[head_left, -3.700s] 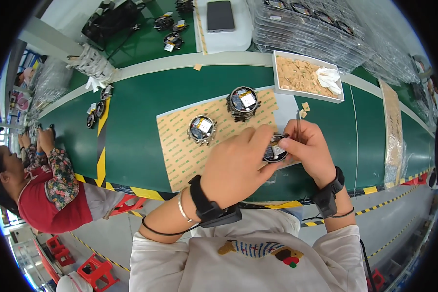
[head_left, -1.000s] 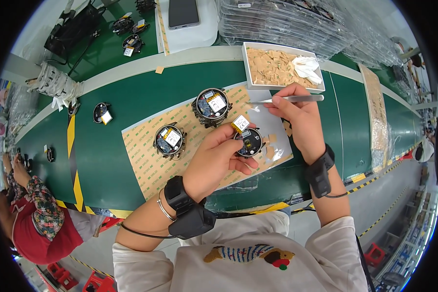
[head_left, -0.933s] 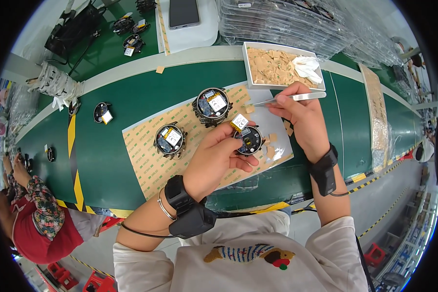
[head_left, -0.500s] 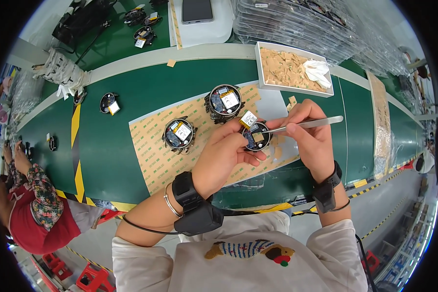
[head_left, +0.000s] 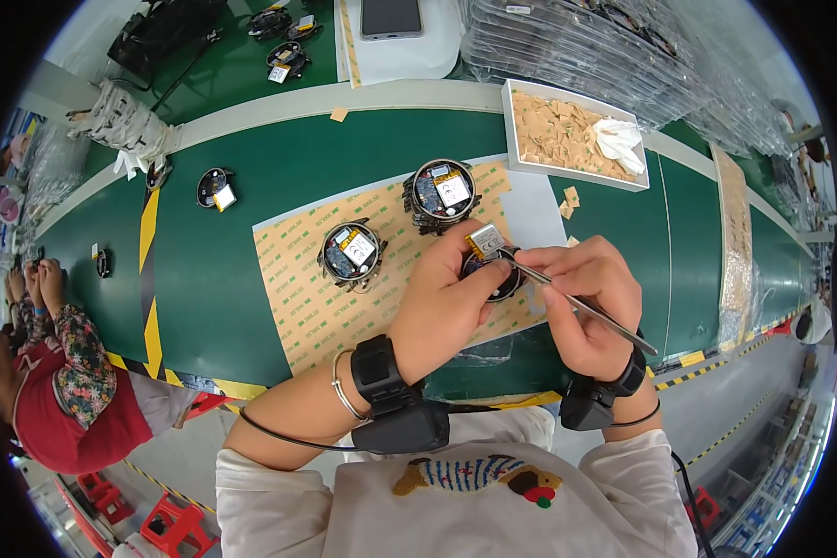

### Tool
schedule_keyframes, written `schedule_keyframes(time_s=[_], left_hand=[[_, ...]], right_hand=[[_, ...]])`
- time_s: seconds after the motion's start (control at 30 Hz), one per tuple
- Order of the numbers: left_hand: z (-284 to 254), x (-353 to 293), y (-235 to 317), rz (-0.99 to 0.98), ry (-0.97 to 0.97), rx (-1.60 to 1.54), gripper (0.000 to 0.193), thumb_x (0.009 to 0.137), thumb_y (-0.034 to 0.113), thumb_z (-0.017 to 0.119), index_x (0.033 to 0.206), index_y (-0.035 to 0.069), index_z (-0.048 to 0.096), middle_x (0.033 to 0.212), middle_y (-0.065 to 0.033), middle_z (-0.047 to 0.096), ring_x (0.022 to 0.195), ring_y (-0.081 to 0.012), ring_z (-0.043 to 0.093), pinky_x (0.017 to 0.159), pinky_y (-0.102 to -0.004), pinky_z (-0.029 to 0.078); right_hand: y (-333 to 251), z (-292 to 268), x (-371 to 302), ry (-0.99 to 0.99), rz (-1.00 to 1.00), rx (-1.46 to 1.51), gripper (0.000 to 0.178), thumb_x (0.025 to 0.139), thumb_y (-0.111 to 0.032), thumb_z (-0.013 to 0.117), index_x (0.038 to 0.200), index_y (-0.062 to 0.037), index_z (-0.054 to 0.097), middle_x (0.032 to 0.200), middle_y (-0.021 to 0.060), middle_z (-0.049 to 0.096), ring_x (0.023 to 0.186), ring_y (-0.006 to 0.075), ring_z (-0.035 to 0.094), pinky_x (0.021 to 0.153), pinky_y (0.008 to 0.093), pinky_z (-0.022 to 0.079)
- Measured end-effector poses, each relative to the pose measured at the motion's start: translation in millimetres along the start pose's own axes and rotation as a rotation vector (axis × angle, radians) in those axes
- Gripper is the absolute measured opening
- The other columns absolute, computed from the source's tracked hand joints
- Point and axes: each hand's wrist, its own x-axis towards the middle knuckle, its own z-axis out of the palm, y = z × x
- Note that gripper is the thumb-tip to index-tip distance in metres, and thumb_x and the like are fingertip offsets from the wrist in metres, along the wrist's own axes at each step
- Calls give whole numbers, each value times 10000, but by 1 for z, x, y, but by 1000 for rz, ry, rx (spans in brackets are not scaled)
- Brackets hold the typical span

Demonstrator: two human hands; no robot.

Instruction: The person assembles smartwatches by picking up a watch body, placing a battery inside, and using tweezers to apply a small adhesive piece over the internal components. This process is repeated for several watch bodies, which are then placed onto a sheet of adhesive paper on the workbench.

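- Two round dark assemblies sit on the tan backing sheet (head_left: 344,298) spread over the green worktop (head_left: 214,279); a third is up in the hands.
- Far left, a co-worker in a red top with floral sleeves (head_left: 74,372) sits at the worktop's edge, hands together near a small dark part.
- Moving right, a small round part with a white tag (head_left: 215,189) lies alone on the green surface.
- On the sheet, the left round assembly (head_left: 351,253) rests flat, a second round assembly (head_left: 441,192) just beyond it, each with a pale rectangular piece on top.
- Now the left hand (head_left: 442,307): fingers curled and clamped around the held round assembly (head_left: 489,270), just above the sheet's right end, its small gold-and-silver block (head_left: 485,241) tilted up on top.
- Right hand (head_left: 581,302) is pinched shut on slim metal tweezers (head_left: 577,302); the tip meets the held assembly just beside the block.
- Both wrists wear black bands.
- Behind the right hand, a white tray (head_left: 577,167) holds tan squares and a crumpled white tissue; a few squares lie loose on the worktop beside it.
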Motion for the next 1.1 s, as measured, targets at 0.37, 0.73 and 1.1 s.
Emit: schedule_keyframes(time_s=[0.37,0.73,1.1], left_hand=[[-6,1,-10,38,1,-100,355,846,36,382,1193,31,459,838,-35,535,589,-72,495,483,-208,396],[-6,0,-7,13,-13,-148,374,848,38,341,1196,-12,470,900,-93,550,650,-141,493,578,-251,409],[-10,4,-11,19,-98,-160,272,862,73,361,1097,8,483,884,-92,571,629,-127,529,536,-258,444]], right_hand=[[17,-1,2,-21,130,276,111,800,87,545,843,3,486,874,110,505,984,310,613,860,392,490],[14,1,2,77,187,360,99,816,50,561,858,-7,493,838,79,515,958,285,623,833,375,489],[13,-11,9,211,353,623,119,835,-10,552,953,-6,535,856,85,550,863,216,607,824,353,482]])
